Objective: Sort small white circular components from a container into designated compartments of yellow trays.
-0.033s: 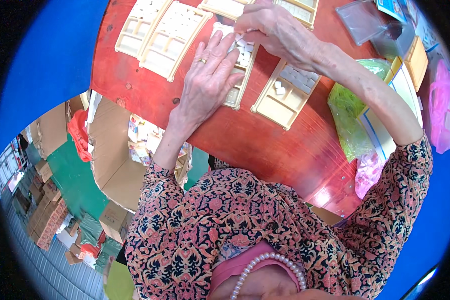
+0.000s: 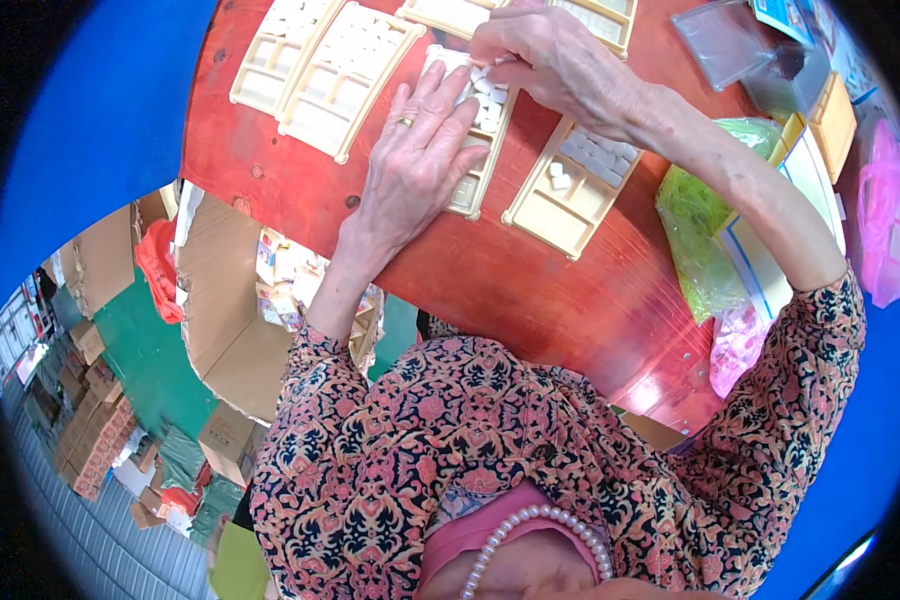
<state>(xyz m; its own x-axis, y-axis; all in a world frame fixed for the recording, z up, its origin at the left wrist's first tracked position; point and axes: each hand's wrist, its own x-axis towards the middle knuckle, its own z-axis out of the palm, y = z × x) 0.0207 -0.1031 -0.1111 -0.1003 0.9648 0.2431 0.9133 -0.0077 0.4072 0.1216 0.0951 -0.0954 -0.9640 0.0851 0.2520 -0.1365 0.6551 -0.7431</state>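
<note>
My left hand (image 2: 420,150), with a ring on one finger, lies with its fingers stretched out over a narrow cream plastic tray (image 2: 466,207), covering much of its left side. Small white block-like pieces (image 2: 488,105) fill part of this tray beside my fingers. At the tray's far end, my right hand (image 2: 565,65) is closed, thumb and forefinger brought together near the pieces. What sits between those fingertips, if anything, is hidden. Just to the right rests another cream tray (image 2: 570,238) with greyish-white pieces (image 2: 598,155) in its far part and a few loose white ones.
More cream trays (image 2: 315,132) with white pieces stand at the far left of the red table (image 2: 450,290). Clear plastic boxes (image 2: 725,45), a green plastic bag (image 2: 695,215) and pink bags (image 2: 885,220) lie on the right. A cardboard box (image 2: 235,300) holds small packages below the table's left edge.
</note>
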